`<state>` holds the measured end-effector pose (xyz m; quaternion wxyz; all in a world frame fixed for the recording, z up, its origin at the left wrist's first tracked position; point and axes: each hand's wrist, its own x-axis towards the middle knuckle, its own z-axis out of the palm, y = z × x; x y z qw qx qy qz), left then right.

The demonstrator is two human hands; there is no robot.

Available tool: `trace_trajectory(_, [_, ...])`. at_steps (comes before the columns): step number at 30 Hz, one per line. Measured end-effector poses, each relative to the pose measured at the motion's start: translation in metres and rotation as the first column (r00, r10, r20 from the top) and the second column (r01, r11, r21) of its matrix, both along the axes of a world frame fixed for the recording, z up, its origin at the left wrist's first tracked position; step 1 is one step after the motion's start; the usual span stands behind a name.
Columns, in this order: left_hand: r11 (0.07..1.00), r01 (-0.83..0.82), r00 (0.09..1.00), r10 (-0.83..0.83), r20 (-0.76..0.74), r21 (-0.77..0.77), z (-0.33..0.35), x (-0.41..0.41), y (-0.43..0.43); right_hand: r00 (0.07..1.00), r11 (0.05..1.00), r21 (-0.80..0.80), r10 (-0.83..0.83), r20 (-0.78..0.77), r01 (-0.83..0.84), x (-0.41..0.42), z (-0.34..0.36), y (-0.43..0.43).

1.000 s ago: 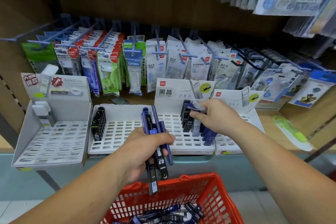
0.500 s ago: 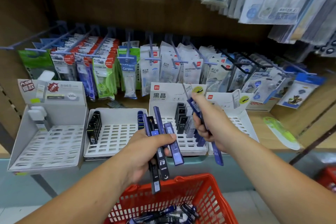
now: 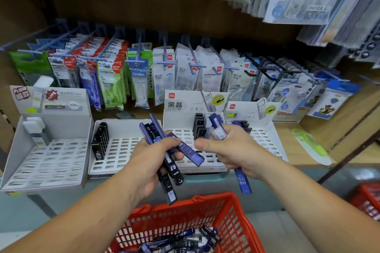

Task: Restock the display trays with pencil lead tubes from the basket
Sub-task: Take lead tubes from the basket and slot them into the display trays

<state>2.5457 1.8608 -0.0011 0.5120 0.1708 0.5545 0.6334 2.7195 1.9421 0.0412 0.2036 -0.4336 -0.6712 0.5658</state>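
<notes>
My left hand [image 3: 149, 160] grips a fanned bundle of lead tubes [image 3: 171, 162], blue and black, over the shelf's front edge. My right hand [image 3: 230, 148] holds a blue lead tube marked HB 0.5 [image 3: 243, 183] upright, its thumb pointing toward the bundle; the two hands are nearly touching. Behind them stand white slotted display trays: the middle tray [image 3: 181, 121] with black tubes [image 3: 200, 129] in its back slots, a left tray [image 3: 121, 150] with a row of black tubes [image 3: 99, 141], and a right tray [image 3: 267, 139]. The red basket [image 3: 232, 211] below holds several more tubes [image 3: 185, 240].
A larger white tray [image 3: 45, 160] at far left holds a few white tubes. Packets of correction tape hang on blue hooks [image 3: 144, 68] behind the trays. A green-white packet [image 3: 312, 148] lies on the wooden shelf at right. A second red basket [image 3: 368, 201] shows at the right edge.
My right hand has drawn back from the middle tray with one blue tube and come down beside my left hand. The left hand's bundle has fanned out slightly.
</notes>
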Motion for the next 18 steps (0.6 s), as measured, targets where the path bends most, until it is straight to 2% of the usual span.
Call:
trace_trajectory(3, [1.0, -0.01, 1.0, 0.01, 0.0, 0.001, 0.0, 0.002, 0.003, 0.988, 0.957, 0.254, 0.12, 0.101, -0.142, 0.002, 0.001, -0.003])
trace_trajectory(5, [1.0, -0.025, 1.0, 0.025, 0.017, -0.003, 0.0, 0.003, 0.005, 0.971, 0.936, 0.257, 0.226, 0.083, -0.24, 0.004, 0.005, -0.005])
trace_trajectory(7, [0.999, -0.039, 0.999, 0.04, 0.029, -0.016, -0.001, 0.003, 0.007, 0.949, 0.929, 0.191, 0.313, 0.046, -0.316, 0.006, 0.01, -0.007])
trace_trajectory(9, [0.999, -0.029, 0.999, 0.03, 0.029, -0.031, 0.001, 0.002, 0.008, 0.957, 0.937, 0.194, 0.286, 0.053, -0.291, 0.007, 0.01, -0.007])
trace_trajectory(11, [0.999, 0.008, 0.999, -0.007, 0.032, -0.045, 0.003, 0.001, 0.007, 0.988, 0.953, 0.261, 0.143, 0.055, -0.153, 0.006, 0.008, -0.003])
trace_trajectory(13, [0.997, 0.05, 0.998, -0.047, 0.05, -0.055, 0.005, 0.003, 0.004, 0.997, 0.955, 0.29, 0.072, 0.001, -0.069, 0.004, 0.009, -0.002])
trace_trajectory(15, [0.995, 0.064, 0.996, -0.059, 0.072, -0.076, 0.004, 0.003, 0.002, 0.994, 0.956, 0.277, 0.104, -0.025, -0.093, 0.001, 0.011, -0.002])
trace_trajectory(18, [0.995, 0.061, 0.989, -0.049, 0.141, -0.085, 0.003, -0.004, 0.002, 0.972, 0.93, 0.289, 0.236, 0.01, -0.228, -0.005, 0.019, -0.007])
